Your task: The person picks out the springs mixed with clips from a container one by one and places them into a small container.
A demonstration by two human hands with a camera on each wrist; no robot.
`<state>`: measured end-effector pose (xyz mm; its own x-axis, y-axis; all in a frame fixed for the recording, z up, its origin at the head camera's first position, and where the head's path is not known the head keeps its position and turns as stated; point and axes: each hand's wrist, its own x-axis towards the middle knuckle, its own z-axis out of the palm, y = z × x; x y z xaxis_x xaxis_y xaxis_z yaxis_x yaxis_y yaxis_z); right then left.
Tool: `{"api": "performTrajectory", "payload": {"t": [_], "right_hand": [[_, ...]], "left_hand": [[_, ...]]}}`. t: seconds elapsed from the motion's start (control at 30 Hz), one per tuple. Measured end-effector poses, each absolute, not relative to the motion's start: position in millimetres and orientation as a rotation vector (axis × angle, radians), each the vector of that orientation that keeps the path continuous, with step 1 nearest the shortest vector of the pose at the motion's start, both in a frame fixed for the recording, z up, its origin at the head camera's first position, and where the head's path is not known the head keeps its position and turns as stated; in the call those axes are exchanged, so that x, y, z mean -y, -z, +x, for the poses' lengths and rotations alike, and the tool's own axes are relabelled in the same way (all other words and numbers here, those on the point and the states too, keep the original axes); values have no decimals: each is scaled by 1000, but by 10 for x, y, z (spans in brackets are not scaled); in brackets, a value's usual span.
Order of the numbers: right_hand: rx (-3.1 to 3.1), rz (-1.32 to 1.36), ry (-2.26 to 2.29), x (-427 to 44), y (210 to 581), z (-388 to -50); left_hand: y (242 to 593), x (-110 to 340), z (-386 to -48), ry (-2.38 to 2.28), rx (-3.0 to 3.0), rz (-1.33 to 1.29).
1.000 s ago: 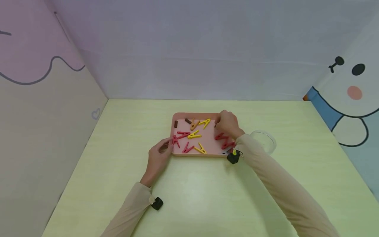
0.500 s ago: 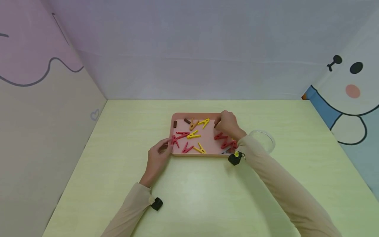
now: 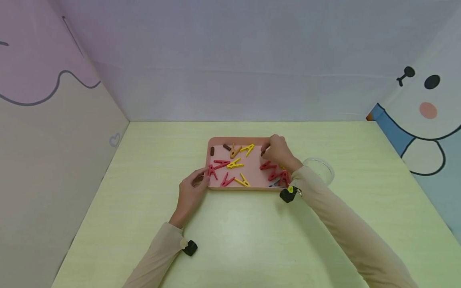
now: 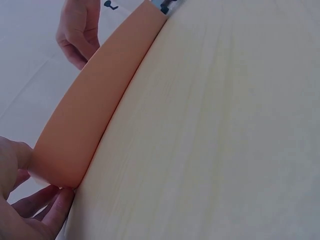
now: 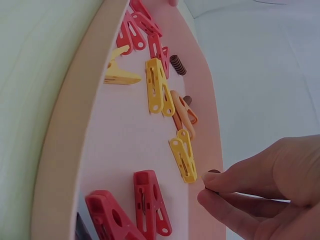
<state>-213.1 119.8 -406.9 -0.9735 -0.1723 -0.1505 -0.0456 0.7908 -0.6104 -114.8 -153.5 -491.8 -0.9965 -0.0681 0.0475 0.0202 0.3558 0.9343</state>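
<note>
My left hand point(image 3: 192, 192) grips the near left corner of a shallow pink tray point(image 3: 230, 140), fingers and thumb against its outer wall in the left wrist view. Over the tray's far right part, my right hand point(image 3: 279, 151) pinches a small dark brown piece point(image 5: 214, 171) between thumb and fingertips; most of it is hidden. Inside lie red clothespins point(image 5: 145, 205), yellow clothespins point(image 3: 243, 180) and one orange clothespin point(image 3: 235, 152). A small ribbed brown cylinder point(image 5: 177, 65) rests near the far left end, and another brown piece point(image 3: 227, 147) sits beside the orange clothespin.
Right of the tray, partly behind my right sleeve, a clear round rim point(image 3: 330, 170) lies on the pale table point(image 3: 237, 236). A grey-black item point(image 3: 275, 183) is in the tray's near right corner. Printed walls point(image 3: 230, 80) border the table.
My right wrist has shifted slightly right, baring more of the red clothespins beneath it. The fingers still pinch the brown piece. My left hand stays on the tray; the head view has drifted slightly.
</note>
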Motion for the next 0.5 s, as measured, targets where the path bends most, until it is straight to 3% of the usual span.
{"api": "performTrajectory", "payload": {"t": [0.5], "right_hand": [[-2751, -204, 991, -1219, 3988, -2049]], "left_hand": [[4925, 1535, -1152, 1740, 2511, 28]]}}
